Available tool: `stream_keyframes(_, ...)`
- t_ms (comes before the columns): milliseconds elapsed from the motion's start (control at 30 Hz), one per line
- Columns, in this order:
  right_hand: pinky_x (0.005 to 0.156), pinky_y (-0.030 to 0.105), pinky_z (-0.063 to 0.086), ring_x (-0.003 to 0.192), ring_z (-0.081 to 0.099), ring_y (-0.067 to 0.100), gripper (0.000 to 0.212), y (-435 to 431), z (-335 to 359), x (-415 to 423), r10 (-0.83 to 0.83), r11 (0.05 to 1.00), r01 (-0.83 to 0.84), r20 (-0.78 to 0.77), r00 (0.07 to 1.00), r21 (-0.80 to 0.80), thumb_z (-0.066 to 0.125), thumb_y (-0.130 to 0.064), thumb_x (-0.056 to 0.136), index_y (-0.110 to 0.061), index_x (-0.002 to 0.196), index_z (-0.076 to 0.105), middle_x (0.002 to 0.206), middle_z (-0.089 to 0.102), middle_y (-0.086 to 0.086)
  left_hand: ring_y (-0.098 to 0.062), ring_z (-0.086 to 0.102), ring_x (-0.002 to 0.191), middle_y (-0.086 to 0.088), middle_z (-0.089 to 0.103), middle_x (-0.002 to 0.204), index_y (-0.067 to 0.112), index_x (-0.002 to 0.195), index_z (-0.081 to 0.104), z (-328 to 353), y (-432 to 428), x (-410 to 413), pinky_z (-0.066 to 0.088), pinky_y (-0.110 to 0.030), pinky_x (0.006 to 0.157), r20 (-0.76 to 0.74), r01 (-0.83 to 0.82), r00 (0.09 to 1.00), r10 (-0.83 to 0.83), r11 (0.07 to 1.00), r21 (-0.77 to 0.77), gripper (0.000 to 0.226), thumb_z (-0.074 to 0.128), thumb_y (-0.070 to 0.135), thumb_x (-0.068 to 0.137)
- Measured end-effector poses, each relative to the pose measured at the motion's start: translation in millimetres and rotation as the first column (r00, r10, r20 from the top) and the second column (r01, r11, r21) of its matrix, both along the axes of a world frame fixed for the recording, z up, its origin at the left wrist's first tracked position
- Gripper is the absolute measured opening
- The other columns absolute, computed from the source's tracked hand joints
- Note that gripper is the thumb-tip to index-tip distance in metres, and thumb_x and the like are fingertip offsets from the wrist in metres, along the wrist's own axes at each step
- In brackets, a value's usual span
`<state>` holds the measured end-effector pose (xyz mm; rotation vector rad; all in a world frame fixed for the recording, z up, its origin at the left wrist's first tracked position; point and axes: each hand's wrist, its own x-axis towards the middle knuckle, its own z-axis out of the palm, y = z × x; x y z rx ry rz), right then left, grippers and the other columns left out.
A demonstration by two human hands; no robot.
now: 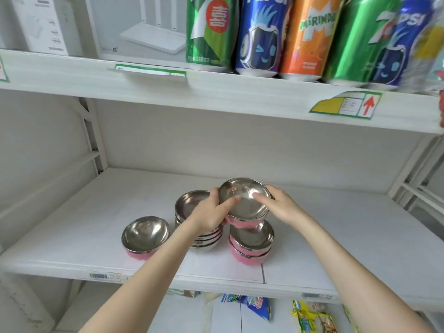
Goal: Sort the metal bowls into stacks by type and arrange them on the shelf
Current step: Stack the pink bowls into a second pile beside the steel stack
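Observation:
Both hands hold one pink-bottomed metal bowl (245, 200) tilted toward me, just above a stack of pink-bottomed bowls (251, 245) on the white shelf (336, 236). My left hand (211, 212) grips its left rim, thumb inside. My right hand (278, 204) grips the right rim, thumb inside too. Behind my left hand stands a stack of several plain steel bowls (194, 207). A single pink-bottomed bowl (145, 236) sits alone at the left near the shelf's front edge.
The shelf above carries several soda cans (307, 37) and white boxes (139, 27), with price labels (346, 104) on its edge. Snack packets (310, 316) lie on the shelf below. A metal upright (92, 138) stands at the back left.

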<state>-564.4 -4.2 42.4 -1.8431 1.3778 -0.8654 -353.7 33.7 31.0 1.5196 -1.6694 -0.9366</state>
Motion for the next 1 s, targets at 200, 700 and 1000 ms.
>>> stream_keyframes(200, 0.092, 0.033, 0.049, 0.100, 0.065, 0.009, 0.022, -7.8, -35.3, -34.2, -0.037, 0.998, 0.035, 0.027, 0.999, 0.051, 0.057, -0.042, 0.089, -0.028, 0.103, 0.067, 0.104, 0.071, -0.010, -0.025, 0.062, 0.099, -0.006, 0.066, 0.107, 0.020, 0.126, 0.042, -23.2, -10.4, -37.5, 0.051, -0.038, 0.086, 0.001, -0.004, 1.000, 0.004, 0.998, 0.062, 0.074, 0.046, 0.073, 0.075)
stream_keyframes(700, 0.092, 0.034, 0.047, 0.102, 0.063, 0.016, 0.023, -19.7, -89.0, -36.1, -0.018, 0.991, 0.014, 0.029, 0.999, 0.129, 0.057, -0.037, 0.091, -0.019, 0.104, 0.065, 0.105, 0.070, 0.000, -0.035, 0.059, 0.103, -0.015, 0.066, 0.108, 0.009, 0.118, 0.044, -78.8, -16.9, -56.9, 0.046, -0.042, 0.088, 0.312, -0.128, 0.943, 0.114, 0.991, 0.027, 0.072, 0.045, 0.072, 0.082)
stream_keyframes(1000, 0.088, 0.023, 0.043, 0.109, 0.059, 0.005, 0.027, -16.2, -93.2, -36.5, 0.000, 0.983, -0.012, 0.065, 0.998, 0.183, 0.058, -0.036, 0.090, -0.027, 0.116, 0.059, 0.113, 0.066, -0.013, -0.033, 0.062, 0.097, -0.012, 0.067, 0.101, 0.015, 0.113, 0.040, -84.8, -14.6, -51.1, 0.047, -0.046, 0.089, 0.337, -0.103, 0.938, 0.087, 0.994, 0.030, 0.065, 0.041, 0.073, 0.083)
